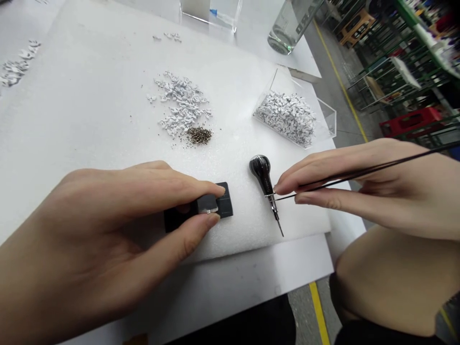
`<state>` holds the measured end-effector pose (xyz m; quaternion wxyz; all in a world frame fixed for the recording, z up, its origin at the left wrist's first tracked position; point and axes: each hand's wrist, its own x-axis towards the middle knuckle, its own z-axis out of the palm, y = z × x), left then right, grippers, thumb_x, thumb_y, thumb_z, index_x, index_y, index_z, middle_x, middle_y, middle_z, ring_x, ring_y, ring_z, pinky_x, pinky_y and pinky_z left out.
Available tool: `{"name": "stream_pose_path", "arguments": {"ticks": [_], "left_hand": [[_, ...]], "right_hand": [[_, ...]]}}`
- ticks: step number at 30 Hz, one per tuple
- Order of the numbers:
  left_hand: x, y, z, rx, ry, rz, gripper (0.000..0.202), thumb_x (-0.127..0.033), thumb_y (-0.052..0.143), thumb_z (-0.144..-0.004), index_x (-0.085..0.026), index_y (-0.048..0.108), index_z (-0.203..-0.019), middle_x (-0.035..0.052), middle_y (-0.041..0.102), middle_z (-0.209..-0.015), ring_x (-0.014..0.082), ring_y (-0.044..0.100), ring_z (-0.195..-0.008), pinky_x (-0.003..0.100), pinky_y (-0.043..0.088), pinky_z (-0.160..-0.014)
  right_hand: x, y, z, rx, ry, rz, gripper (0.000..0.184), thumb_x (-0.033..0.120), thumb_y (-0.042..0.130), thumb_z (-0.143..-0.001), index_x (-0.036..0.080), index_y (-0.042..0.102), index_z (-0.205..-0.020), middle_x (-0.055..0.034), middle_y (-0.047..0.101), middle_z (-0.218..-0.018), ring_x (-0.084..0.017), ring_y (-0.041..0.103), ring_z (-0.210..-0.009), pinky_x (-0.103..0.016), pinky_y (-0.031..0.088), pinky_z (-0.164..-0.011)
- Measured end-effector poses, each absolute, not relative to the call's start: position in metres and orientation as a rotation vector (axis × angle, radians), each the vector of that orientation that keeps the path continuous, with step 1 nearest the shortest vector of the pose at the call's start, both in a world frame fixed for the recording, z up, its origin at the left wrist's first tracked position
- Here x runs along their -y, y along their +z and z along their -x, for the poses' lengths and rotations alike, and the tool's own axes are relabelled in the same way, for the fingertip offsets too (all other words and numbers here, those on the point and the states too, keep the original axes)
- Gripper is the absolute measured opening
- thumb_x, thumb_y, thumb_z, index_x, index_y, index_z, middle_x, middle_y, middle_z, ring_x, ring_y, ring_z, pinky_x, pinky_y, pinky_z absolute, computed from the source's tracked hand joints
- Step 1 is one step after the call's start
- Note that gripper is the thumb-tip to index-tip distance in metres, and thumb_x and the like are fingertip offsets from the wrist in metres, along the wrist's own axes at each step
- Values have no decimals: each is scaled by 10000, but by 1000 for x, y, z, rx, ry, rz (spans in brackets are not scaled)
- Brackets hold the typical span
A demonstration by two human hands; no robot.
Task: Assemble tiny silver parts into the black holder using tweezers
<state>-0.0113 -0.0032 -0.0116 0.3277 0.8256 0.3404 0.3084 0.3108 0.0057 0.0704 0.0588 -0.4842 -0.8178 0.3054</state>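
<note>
My left hand [108,225] pinches a small dark square block [224,205] between thumb and fingers, and a tiny silver part [208,211] shows on its top. My right hand [362,184] is shut on long black tweezers [334,179]. Their tips reach the shaft of a precision screwdriver [263,179] with a black handle, which stands tilted on a white foam sheet [108,134], its steel tip pointing toward me. Whether the tweezers touch the shaft, I cannot tell. Nothing shows between the tweezer tips.
A heap of small white parts [183,103] and a pile of tiny dark screws [199,136] lie on the foam. Further white parts [16,64] lie at the left. A clear box of white parts [287,117] and a glass bottle [291,26] stand beyond. A knee [391,282] shows at lower right.
</note>
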Motion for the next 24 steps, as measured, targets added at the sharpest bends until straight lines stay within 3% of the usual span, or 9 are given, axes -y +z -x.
{"name": "stream_pose_path", "arguments": {"ticks": [3,12,24], "left_hand": [[2,-8,9,-1018,776,-2210,218,-357,661,-988,-428,765,-1166,-107,812,-1026,140,776,-819,222,612,-631],[3,-9,9,-1027,797,-2218,195,-417,643,-996,-441,756,-1154,-118,805,-971,120,757,-771,210,585,-569],[2,-8,7,-1021,810,-2197,204,-394,682,-960,-441,777,-1134,-96,814,-971,157,766,-755,233,617,-568]], "right_hand": [[-6,71,-310,2471,979,1395,194,371,738,-989,400,807,-1168,80,809,-1207,-201,783,-1063,-258,657,-860],[-2,69,-311,2511,906,1437,197,355,702,-1004,402,783,-1177,73,797,-1209,-204,767,-1053,-291,630,-849],[8,69,-304,2558,736,1471,178,386,652,-1028,378,783,-1148,57,804,-1193,-236,773,-1053,-358,638,-887]]}}
